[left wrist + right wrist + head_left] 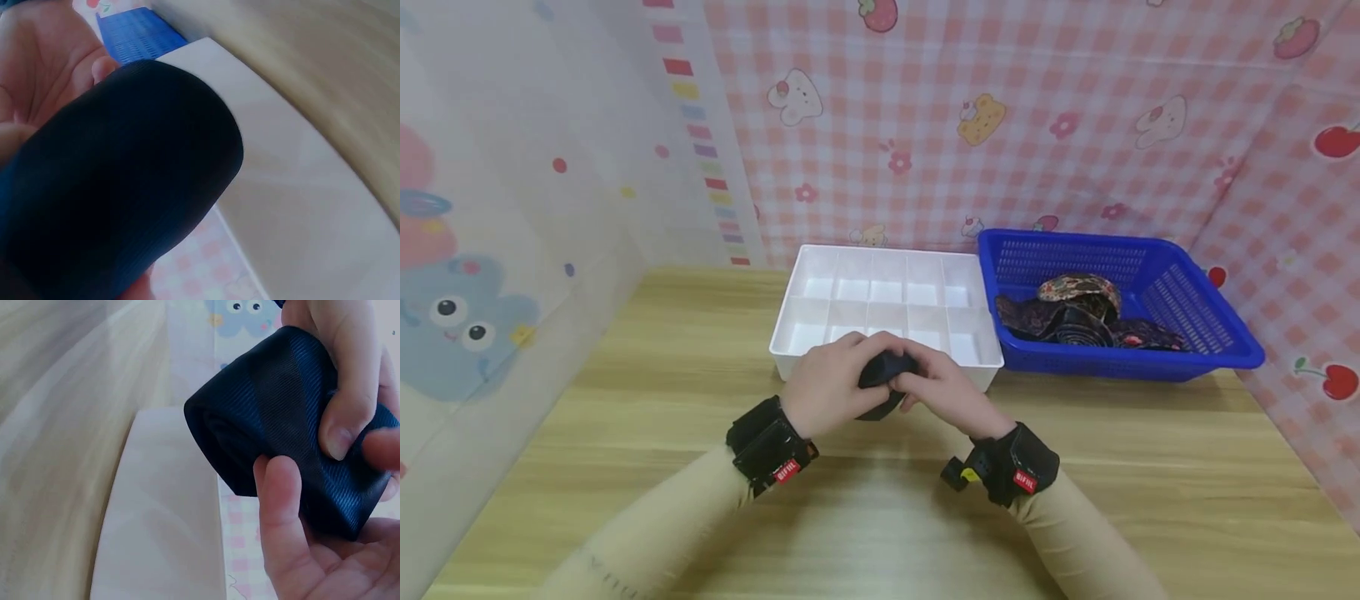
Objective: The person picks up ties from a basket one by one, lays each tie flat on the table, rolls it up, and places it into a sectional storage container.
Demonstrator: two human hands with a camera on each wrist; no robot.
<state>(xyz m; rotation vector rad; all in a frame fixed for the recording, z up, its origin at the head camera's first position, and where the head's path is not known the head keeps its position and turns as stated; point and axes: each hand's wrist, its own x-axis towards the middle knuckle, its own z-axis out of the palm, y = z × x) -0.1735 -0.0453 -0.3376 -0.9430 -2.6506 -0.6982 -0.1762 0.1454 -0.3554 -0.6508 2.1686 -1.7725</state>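
Note:
A dark navy striped necktie [889, 368], wound into a thick roll, is held between both hands in front of the white box. My left hand [829, 385] grips it from the left; its thumb presses the striped cloth in the right wrist view. From the other side, my right hand [949, 392] holds the roll with bent fingers. The rolled necktie [275, 406] shows its folded layers at one end in the right wrist view. It fills much of the left wrist view, where the necktie [125, 169] hides most of the left hand.
Behind the hands stands a white divided box [782, 333] with two rows of compartments. To its right, a blue plastic basket [1217, 333] contains several patterned rolled neckties [1078, 329]. Patterned cloth [925, 125] hangs behind the wooden table [647, 400].

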